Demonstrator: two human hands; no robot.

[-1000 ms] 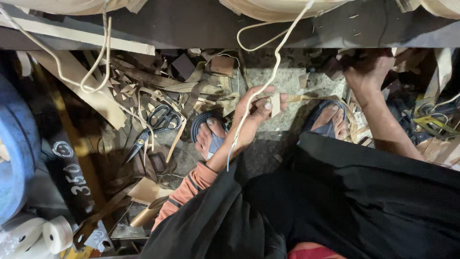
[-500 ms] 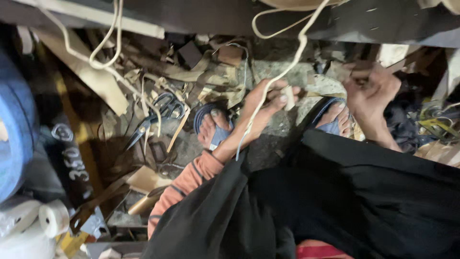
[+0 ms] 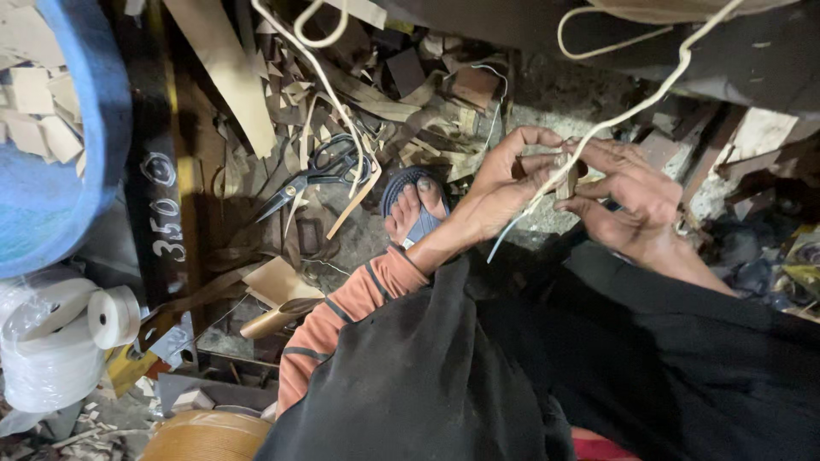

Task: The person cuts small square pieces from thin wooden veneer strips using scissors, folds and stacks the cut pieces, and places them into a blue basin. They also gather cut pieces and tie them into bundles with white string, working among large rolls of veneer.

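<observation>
My left hand [image 3: 504, 183] and my right hand [image 3: 628, 196] meet in front of me above my knees. Both pinch a cream-coloured cord [image 3: 649, 94] that runs up to the right and out of the top of the frame; a small tan piece [image 3: 568, 175] sits between my fingertips where the cord passes. A loose end of the cord hangs down below my left hand. My left foot in a blue sandal [image 3: 414, 209] rests on the floor just left of my hands. My dark clothing fills the lower right.
Black scissors [image 3: 320, 175] lie on the floor among tan strips and offcuts [image 3: 376, 94]. A blue tub [image 3: 64, 196] holding tan scraps stands at the left. White tape rolls [image 3: 111, 316] sit at lower left. Another cream cord loop [image 3: 320, 34] hangs at the top.
My right hand has come in from the right and joined my left hand on the cord. The view has shifted left and closer to the hands.
</observation>
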